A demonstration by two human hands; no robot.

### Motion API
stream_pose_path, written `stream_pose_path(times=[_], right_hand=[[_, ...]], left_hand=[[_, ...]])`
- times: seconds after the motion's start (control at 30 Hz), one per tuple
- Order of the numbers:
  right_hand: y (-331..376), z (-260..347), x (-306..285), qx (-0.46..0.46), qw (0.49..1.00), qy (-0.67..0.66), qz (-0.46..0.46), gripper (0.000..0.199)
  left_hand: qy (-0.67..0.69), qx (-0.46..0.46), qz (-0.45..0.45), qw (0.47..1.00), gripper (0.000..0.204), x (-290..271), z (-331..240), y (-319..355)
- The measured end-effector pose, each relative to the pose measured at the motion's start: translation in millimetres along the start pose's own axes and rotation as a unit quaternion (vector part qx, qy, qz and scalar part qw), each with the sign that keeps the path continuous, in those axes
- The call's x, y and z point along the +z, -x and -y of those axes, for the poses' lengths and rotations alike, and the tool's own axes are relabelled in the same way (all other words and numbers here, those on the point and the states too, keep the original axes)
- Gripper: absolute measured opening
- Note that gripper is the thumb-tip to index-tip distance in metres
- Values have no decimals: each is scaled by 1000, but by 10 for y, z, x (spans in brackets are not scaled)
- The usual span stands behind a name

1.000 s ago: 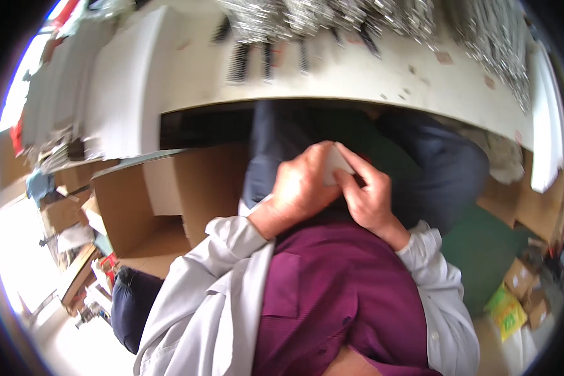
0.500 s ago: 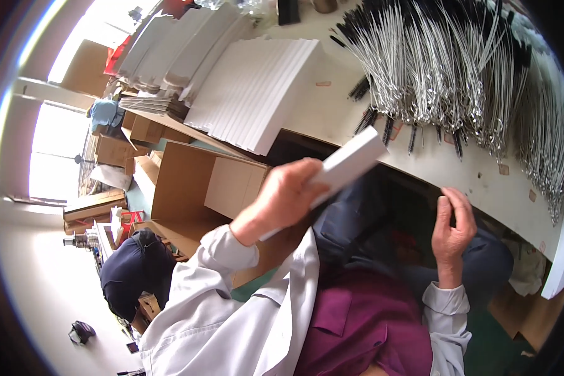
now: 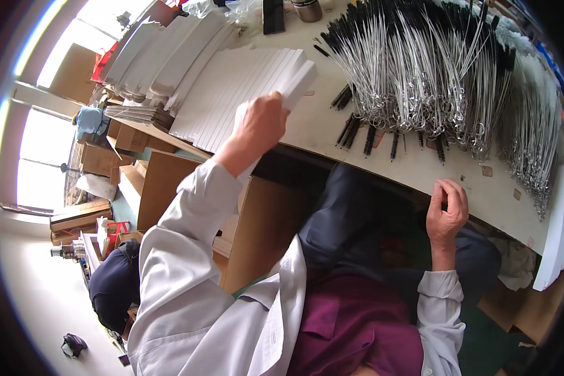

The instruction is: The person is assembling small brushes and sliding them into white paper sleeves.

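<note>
Gripping a long white box (image 3: 299, 81) in the left hand (image 3: 261, 125), closed firmly around the middle of its length. Held out over the near side of the table (image 3: 323, 128), just beside the right end of a row of white boxes (image 3: 232, 94); cannot tell from this angle whether touching that row or hanging slightly clear of it. Runs lengthwise from upper right, out beyond the knuckles, to lower left, apparently down past the wrist; roughly parallel to the long sides of the lined-up boxes rather than crosswise to them. Slightly blurred at the upper end, so hard to judge any tilt. Placed with the row to its left and, across a bare strip of table to its right, a big heap of wire brushes (image 3: 413, 81). Nearer by far to the left hand, being inside it, and well apart from the right hand (image 3: 448, 213). Curled loosely on that right side, with fingers bent, thumb close to them and apparently nothing between, near the table's front edge and below the brushes. Visible below the left forearm, too, a brown carton (image 3: 254, 229).
</note>
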State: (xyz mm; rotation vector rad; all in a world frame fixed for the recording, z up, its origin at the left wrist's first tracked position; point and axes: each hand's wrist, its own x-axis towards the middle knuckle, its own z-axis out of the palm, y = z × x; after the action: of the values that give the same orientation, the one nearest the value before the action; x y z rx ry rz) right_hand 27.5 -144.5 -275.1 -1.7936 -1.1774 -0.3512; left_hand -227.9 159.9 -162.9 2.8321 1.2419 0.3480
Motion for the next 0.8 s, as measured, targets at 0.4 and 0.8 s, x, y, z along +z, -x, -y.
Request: stream_pose_path(times=[0.4, 0.8], right_hand=[[23, -3, 20, -5, 999, 29, -14, 9], [49, 38, 26, -19, 1000, 19, -11, 10]], left_hand=[[-153, 63, -25, 986, 34, 132, 0, -335], [-148, 182, -39, 971, 52, 427, 395, 251]])
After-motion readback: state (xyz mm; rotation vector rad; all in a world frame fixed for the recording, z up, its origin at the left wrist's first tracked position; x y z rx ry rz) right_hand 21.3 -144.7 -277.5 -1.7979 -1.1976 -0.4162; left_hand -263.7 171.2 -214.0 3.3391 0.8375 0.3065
